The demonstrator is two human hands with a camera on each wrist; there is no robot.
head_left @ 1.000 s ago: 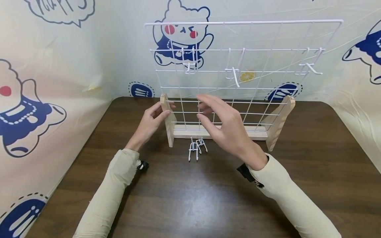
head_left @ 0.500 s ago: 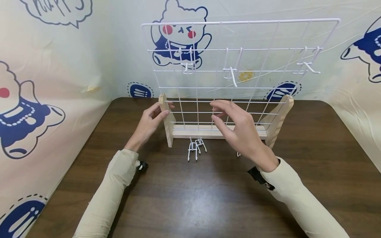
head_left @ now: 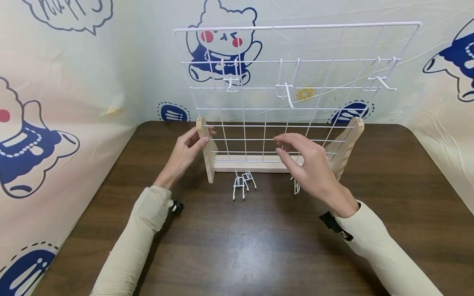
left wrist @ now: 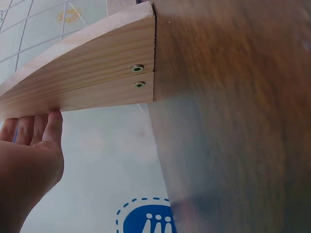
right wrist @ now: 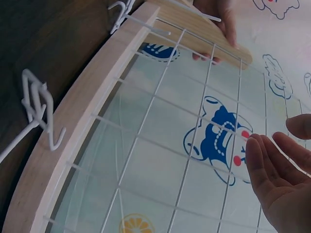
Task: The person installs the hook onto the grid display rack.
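Note:
A white wire grid rack [head_left: 253,109] stands upright between wooden side panels. My left hand [head_left: 182,154] holds the left side panel [head_left: 206,150], thumb in front and fingers around its back edge; the left wrist view shows the fingers against this panel [left wrist: 92,73]. In front of the lower grid hovers my right hand [head_left: 311,166], fingers loosely bent with nothing between them. Three white hooks hang on the upper grid, among them a middle hook [head_left: 286,88]. White hooks [head_left: 240,186] also lie on the table before the rack. Another hook [head_left: 296,188] is partly hidden by my right hand.
The brown table [head_left: 229,246] carries the rack near its back edge. A wooden crossbar [head_left: 252,166] joins the side panels at the bottom. Behind and to the left hangs a printed cloth backdrop [head_left: 122,74] with cartoon bears.
My right hand has moved right and slightly down in front of the grid, uncovering part of a hook on the table. The left hand stays on the side panel.

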